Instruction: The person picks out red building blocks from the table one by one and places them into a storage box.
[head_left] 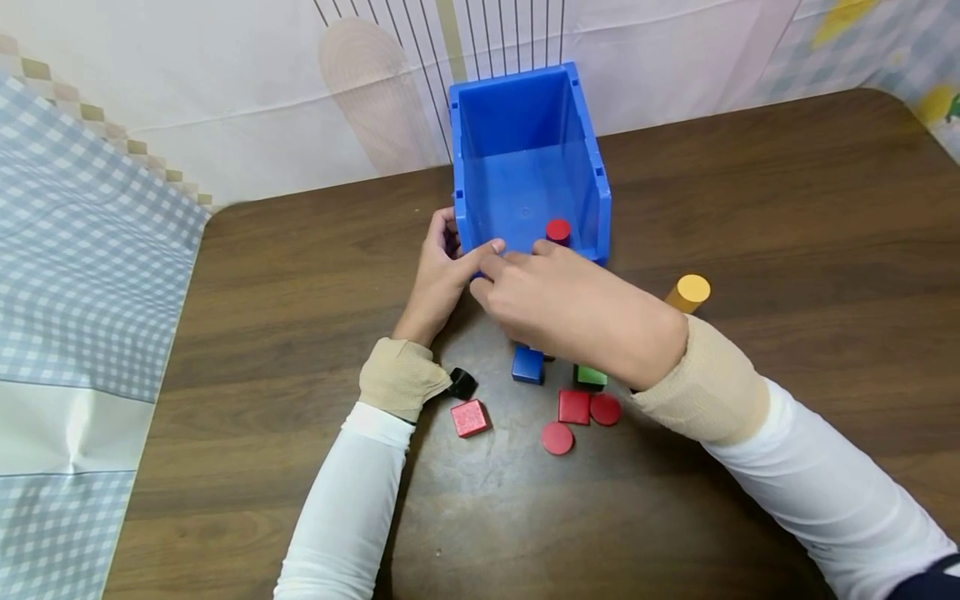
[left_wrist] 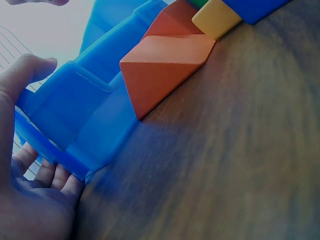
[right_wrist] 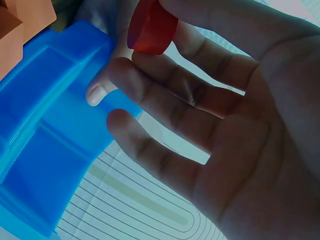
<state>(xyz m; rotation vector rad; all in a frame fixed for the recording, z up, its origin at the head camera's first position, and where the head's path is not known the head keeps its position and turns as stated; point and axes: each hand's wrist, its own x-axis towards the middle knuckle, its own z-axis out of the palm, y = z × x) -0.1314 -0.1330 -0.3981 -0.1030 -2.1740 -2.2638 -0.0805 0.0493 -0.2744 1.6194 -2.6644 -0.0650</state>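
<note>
A blue plastic bin (head_left: pixel 525 187) stands at the far side of the table, its interior visible. My left hand (head_left: pixel 437 279) grips the bin's near left corner, thumb over the rim; in the left wrist view its fingers (left_wrist: pixel 45 172) curl against the outside wall. My right hand (head_left: pixel 573 304) reaches over the bin's near edge. Between thumb and fingertips it pinches a short red cylinder (right_wrist: pixel 154 27), whose round top also shows beyond that hand in the head view. Orange wedge-shaped blocks (left_wrist: pixel 167 65) lie close against the bin's near side, hidden by my right hand in the head view.
Nearer me on the dark wooden table (head_left: pixel 300 283) lie a blue block (head_left: pixel 528 365), a green block (head_left: pixel 591 377), a red cube (head_left: pixel 469 418), a red square block (head_left: pixel 574 407) and two red round pieces (head_left: pixel 557 437). A yellow cylinder (head_left: pixel 690 292) stands at the right, beside my right forearm.
</note>
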